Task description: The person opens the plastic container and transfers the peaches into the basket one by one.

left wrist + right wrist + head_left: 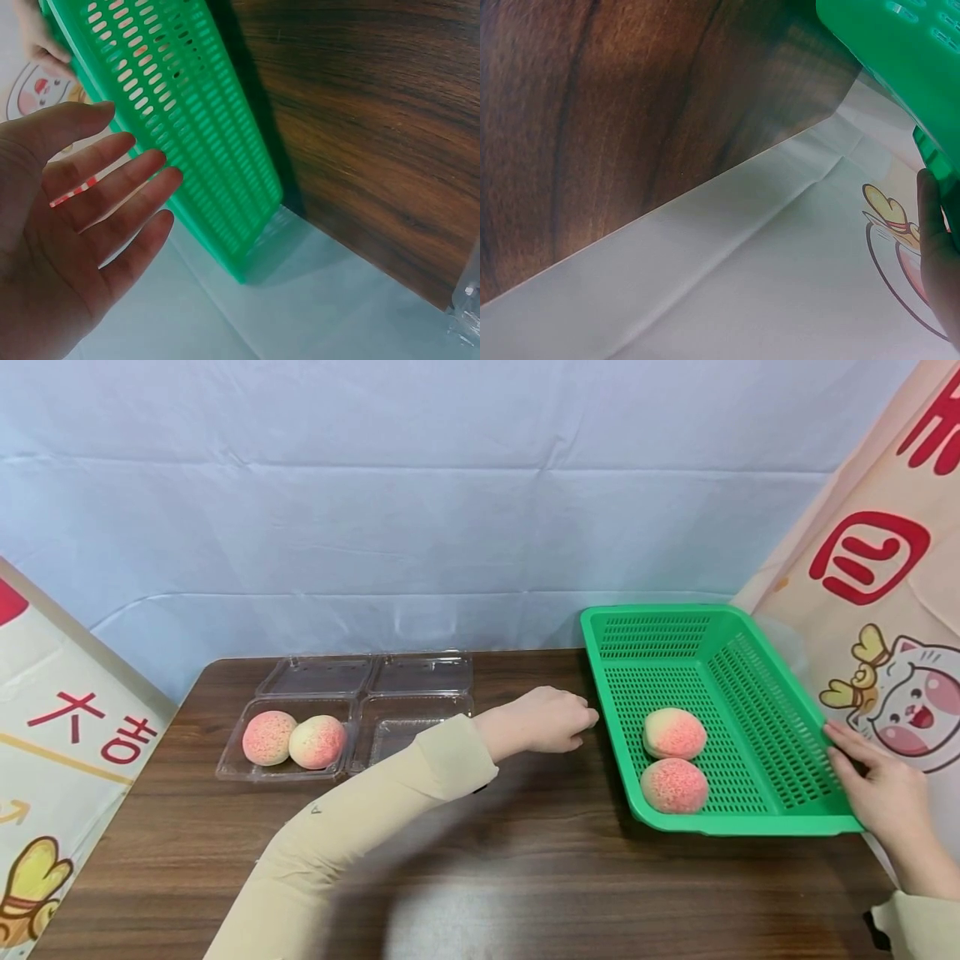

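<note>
My left hand (pixel 551 720) hovers just left of the green plastic basket (pixel 611 727), its fingers loosely bent and holding nothing. In the left wrist view, the fingers of that hand (pixel 90 202) spread beside the basket's slotted wall. At the basket's right rim, my right hand (pixel 888 789) grips the edge; the right wrist view shows only part of this hand (pixel 937 262). Inside the basket lie two peach-like pink-and-cream balls, an upper one (pixel 675 733) and a lower one (pixel 675 787), touching each other.
Two open clear plastic clamshell boxes stand side by side at the table's back left. The left box (pixel 232 756) holds two similar balls (pixel 318 742); the right box (pixel 416 706) is partly behind my left sleeve. Pale cloth (pixel 375 527) hangs behind the brown wooden table (pixel 525 877).
</note>
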The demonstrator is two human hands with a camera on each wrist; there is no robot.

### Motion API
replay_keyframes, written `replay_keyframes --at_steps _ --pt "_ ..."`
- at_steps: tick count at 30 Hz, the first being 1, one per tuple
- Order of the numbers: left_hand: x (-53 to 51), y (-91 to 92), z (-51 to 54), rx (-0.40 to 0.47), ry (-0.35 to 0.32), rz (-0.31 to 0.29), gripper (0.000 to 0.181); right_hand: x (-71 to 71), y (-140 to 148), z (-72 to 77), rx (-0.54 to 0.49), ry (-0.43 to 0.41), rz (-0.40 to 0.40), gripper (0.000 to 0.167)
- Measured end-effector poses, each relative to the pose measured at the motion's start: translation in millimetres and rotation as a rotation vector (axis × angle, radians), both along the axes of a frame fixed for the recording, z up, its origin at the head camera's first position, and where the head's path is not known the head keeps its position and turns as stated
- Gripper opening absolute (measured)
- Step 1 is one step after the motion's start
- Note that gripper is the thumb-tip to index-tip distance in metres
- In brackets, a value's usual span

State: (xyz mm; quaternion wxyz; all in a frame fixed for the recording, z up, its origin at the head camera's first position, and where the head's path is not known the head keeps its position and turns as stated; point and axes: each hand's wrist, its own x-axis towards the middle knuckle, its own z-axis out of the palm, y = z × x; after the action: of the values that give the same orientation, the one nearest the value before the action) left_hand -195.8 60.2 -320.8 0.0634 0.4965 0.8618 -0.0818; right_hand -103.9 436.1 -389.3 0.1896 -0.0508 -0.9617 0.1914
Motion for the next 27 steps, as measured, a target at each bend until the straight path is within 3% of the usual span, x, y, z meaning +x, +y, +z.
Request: replay_keyframes --at_steps 27 --pt "9.2 -24.7 -7.0 0.021 0.061 -0.028 0.019 -0.4 1.6 -2.9 0.01 0.016 0.005 0.039"
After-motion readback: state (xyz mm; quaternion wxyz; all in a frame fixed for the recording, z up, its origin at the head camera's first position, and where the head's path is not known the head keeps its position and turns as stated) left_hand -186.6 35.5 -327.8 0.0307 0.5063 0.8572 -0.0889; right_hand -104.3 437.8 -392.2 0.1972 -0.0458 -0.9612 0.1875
